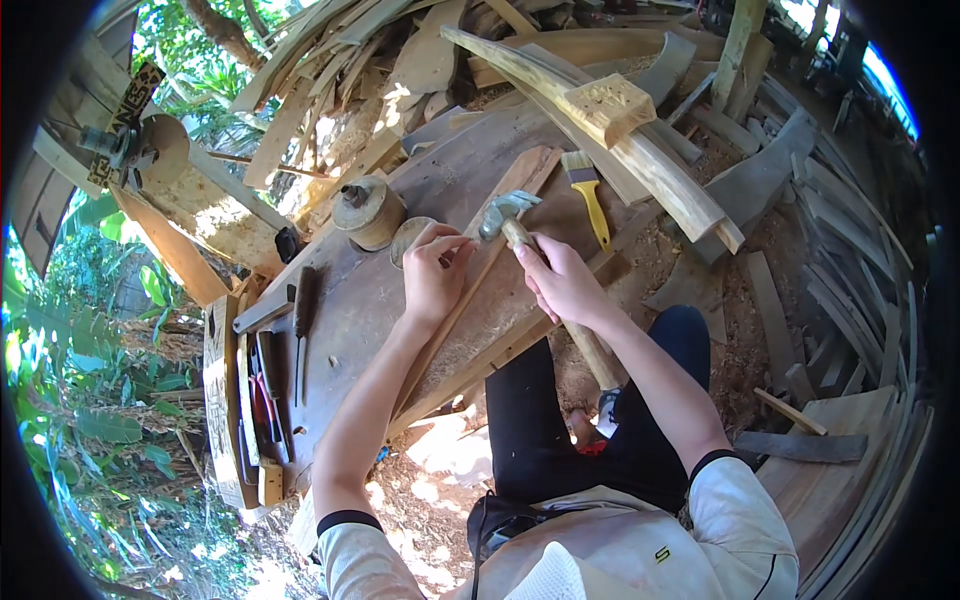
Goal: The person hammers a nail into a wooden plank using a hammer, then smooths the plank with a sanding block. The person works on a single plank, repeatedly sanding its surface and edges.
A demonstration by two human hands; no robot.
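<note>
My right hand (562, 279) is closed round the wooden handle of a claw hammer (508, 211), gripping it close to the metal head. The handle's far end slants down over my legs. Just left of the hammer head, my left hand (437, 272) is pinched, fingertips together; whatever is between them is too small to make out. Both hands are above a long narrow wooden strip (515, 185) lying across the workbench (350, 335). Beyond my left hand stands a round lidded pot (368, 212), with a small round dish (404, 238) partly hidden by my fingers.
A yellow-handled paintbrush (590, 205) lies right of the strip. Along the bench's left side are a screwdriver (303, 320) and red-handled pliers (264, 405). A timber beam (640, 165) carries a wood block (610, 105) at the far right. Wood offcuts (345, 75) are heaped behind.
</note>
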